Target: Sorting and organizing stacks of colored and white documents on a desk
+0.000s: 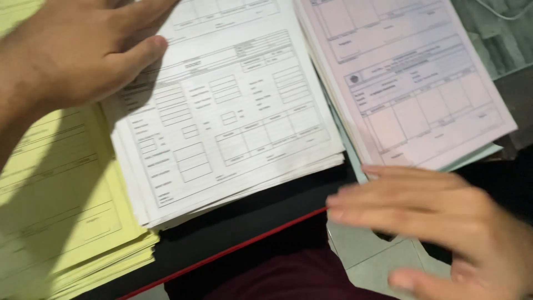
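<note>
We count 3 stacks of printed forms | 1 yellow stack [61,205] | 1 white stack [227,122] | 1 pink stack [411,83] | 2 hands: left hand [72,50], right hand [444,222]

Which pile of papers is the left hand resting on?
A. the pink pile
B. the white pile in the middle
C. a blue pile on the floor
B: the left hand lies with its fingers spread on the top corner of the white pile, between the yellow pile and the pink pile, while the right hand is off the papers near the table edge.
</note>
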